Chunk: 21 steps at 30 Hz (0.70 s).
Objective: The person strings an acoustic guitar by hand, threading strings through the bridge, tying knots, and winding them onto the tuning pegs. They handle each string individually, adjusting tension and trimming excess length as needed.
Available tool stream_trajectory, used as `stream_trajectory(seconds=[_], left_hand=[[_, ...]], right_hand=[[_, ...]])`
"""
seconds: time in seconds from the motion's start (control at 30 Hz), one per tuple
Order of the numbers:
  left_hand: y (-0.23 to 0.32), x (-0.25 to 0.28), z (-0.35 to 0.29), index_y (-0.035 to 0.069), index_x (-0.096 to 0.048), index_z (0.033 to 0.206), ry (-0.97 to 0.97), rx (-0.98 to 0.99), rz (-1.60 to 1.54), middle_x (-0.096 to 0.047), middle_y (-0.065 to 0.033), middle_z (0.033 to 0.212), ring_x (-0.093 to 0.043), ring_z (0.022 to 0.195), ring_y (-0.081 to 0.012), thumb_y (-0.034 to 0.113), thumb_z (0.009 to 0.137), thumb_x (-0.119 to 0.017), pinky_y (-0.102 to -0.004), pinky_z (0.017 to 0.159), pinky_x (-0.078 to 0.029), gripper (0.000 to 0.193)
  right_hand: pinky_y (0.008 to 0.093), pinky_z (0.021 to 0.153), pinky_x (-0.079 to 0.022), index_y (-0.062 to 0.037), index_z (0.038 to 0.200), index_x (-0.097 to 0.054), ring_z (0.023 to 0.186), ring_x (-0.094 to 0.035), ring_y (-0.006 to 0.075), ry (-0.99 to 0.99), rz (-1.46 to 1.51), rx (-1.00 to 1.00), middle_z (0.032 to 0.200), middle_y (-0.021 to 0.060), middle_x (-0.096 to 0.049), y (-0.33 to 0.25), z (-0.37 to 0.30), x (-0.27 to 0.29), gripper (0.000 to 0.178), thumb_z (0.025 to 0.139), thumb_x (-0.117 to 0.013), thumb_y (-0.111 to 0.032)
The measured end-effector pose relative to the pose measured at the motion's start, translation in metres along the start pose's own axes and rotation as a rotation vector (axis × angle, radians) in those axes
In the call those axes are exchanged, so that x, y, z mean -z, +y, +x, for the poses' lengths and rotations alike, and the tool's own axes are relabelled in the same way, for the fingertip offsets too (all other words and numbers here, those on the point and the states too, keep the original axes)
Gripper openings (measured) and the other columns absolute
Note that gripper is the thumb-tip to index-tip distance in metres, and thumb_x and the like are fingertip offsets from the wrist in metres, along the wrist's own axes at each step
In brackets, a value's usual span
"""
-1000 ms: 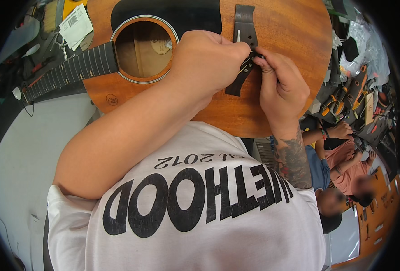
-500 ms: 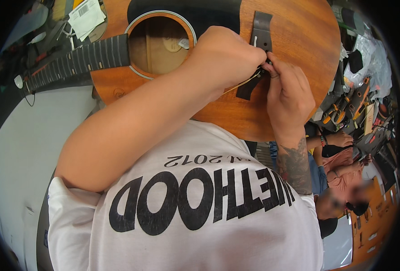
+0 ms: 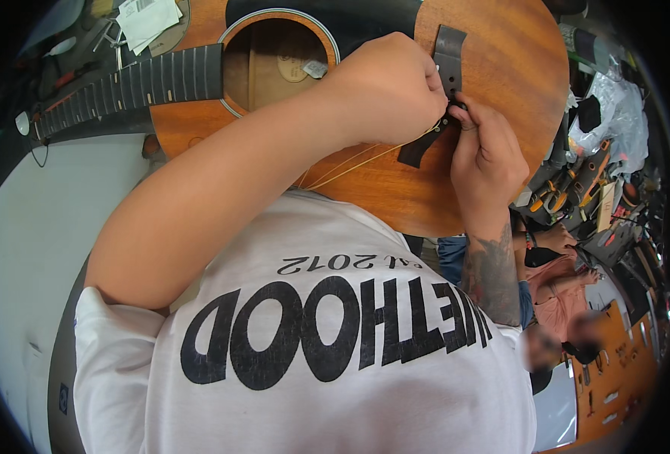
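Observation:
An acoustic guitar [image 3: 494, 45] with a reddish-brown wooden top lies before me, its neck [image 3: 131, 87] pointing left. My left hand [image 3: 399, 91] reaches across the soundhole and is closed at the dark bridge [image 3: 448, 57]. A thin golden guitar string [image 3: 350, 170] runs loosely over the top, under that hand to its fingertips, which are partly hidden. Close beside it, my right hand [image 3: 490, 151] pinches a small dark peg [image 3: 462, 106] between thumb and forefinger at the bridge. A white saddle strip is mostly covered by my left fist.
Papers [image 3: 147, 23] and tools lie at the upper left. To the right, clear plastic bags [image 3: 622, 121] and orange-and-black hand tools [image 3: 554, 198] crowd a bench. Beyond my right forearm stand people in pink [image 3: 558, 284], near an orange tool board [image 3: 622, 363].
My left hand has risen slightly, showing more of the golden string, which now hangs looser over the guitar's lower edge. My right hand stays at the bridge. The view has shifted a little.

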<state>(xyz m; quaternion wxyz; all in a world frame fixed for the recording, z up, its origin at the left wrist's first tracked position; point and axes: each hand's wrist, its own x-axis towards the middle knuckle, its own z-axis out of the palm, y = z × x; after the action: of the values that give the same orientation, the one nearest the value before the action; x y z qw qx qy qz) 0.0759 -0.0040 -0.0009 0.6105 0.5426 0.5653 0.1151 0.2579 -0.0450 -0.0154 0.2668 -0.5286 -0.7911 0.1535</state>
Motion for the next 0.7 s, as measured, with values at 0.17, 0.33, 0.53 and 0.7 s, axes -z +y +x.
stream_trajectory(seconds=[0.17,0.33,0.53,0.7], left_hand=[[-0.001,0.005,0.003,-0.003,-0.072,0.091,-0.073,0.008,-0.034,-0.068,-0.0075,0.074,-0.06,0.067,-0.0117,0.017,0.088,-0.064,-0.0278,0.064,-0.048,0.022],[-0.005,0.003,0.003,-0.004,-0.072,0.093,-0.072,0.013,-0.133,-0.069,-0.0088,0.078,-0.062,0.072,-0.0124,0.016,0.088,-0.064,-0.0273,0.068,-0.049,0.022],[-0.008,0.003,0.004,-0.005,-0.072,0.094,-0.073,0.02,-0.163,-0.069,-0.0091,0.079,-0.062,0.072,-0.0123,0.016,0.088,-0.065,-0.0274,0.068,-0.049,0.022],[-0.008,0.002,0.006,-0.005,-0.072,0.092,-0.08,0.06,-0.197,-0.07,-0.0094,0.078,-0.061,0.071,-0.0122,0.016,0.088,-0.067,-0.0274,0.066,-0.048,0.022]], right_hand=[[0.0317,0.066,-0.053,-0.0029,0.096,-0.071,0.073,-0.066,0.0254,-0.029,0.066,0.027,0.082,0.0109,-0.068,0.008,0.001,0.001,0.02,0.077,-0.073,0.004],[0.0325,0.066,-0.053,-0.0034,0.098,-0.071,0.073,-0.065,0.0255,-0.033,0.032,0.007,0.081,0.0107,-0.067,0.003,0.001,0.003,0.022,0.077,-0.073,0.003],[0.0335,0.067,-0.052,-0.0037,0.104,-0.07,0.074,-0.064,0.0269,-0.111,-0.002,-0.092,0.079,0.0116,-0.065,-0.007,0.0,0.007,0.025,0.08,-0.071,0.002],[0.0344,0.065,-0.05,-0.0029,0.107,-0.069,0.072,-0.061,0.0278,-0.155,-0.019,-0.113,0.077,0.012,-0.063,-0.013,0.001,0.011,0.022,0.085,-0.068,0.0]])
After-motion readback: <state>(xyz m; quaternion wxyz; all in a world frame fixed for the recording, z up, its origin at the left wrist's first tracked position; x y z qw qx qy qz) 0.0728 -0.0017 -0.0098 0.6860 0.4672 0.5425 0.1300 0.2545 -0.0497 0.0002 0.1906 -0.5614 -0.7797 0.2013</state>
